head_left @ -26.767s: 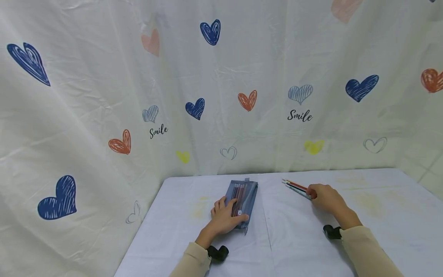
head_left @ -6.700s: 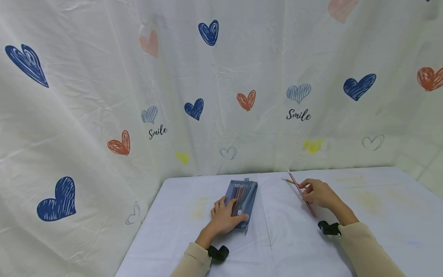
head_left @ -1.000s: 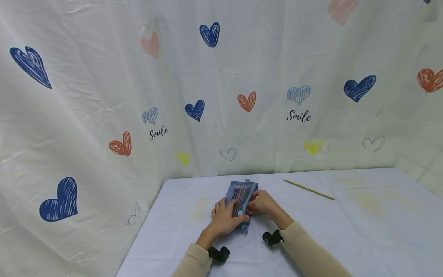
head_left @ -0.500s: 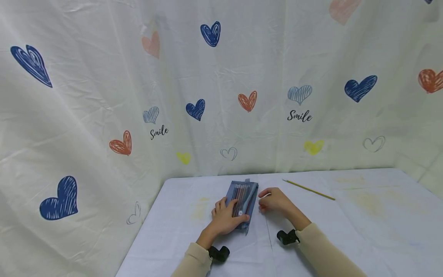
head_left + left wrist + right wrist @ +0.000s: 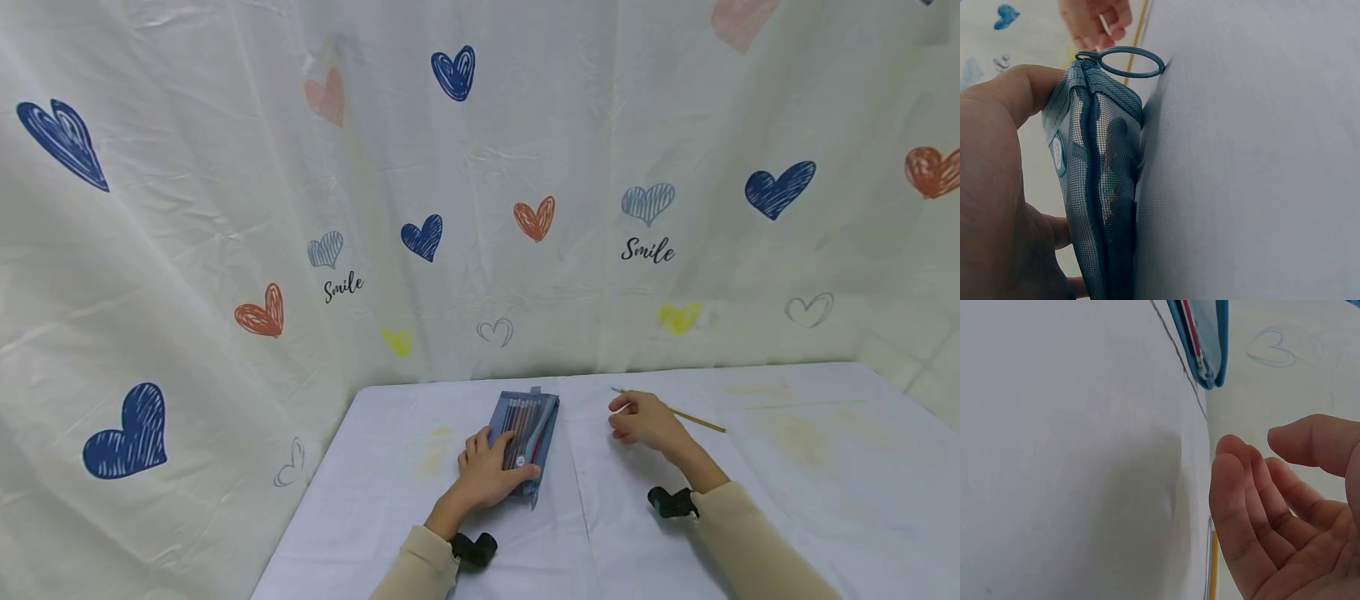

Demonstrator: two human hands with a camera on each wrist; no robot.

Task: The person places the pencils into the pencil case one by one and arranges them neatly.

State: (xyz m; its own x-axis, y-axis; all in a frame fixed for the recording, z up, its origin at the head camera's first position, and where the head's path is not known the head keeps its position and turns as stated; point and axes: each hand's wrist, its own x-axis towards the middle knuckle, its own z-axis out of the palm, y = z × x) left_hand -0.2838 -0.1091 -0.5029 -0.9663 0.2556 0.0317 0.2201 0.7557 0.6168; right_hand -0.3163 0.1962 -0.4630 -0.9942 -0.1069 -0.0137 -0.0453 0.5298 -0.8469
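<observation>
A blue mesh pencil case [image 5: 498, 410] lies on the white tablecloth, with several pencils [image 5: 519, 412] showing through its top. My left hand [image 5: 486, 477] holds it, fingers over the left side and thumb near the front right corner. In the left wrist view, a ring-shaped zip pull [image 5: 1161, 65] sticks out from the case's end. My right hand [image 5: 645, 421] is to the right of the case, fingers loosely bent and holding nothing. Behind it lies a yellow pencil [image 5: 701, 420], its middle hidden by the hand. Through the case's right side shows a red-and-white pencil [image 5: 1191, 328].
The white tablecloth [image 5: 600, 533] covers the table, whose back edge meets a curtain [image 5: 570, 125] printed with hearts. A black wrist camera sits at each cuff, the left one [image 5: 475, 550] close to the cloth.
Long before, the right hand held several pencils, later a red-and-white one. A second ago it was at the case's right side; since then it has moved right, empty, to the yellow pencil. The left hand stays.
</observation>
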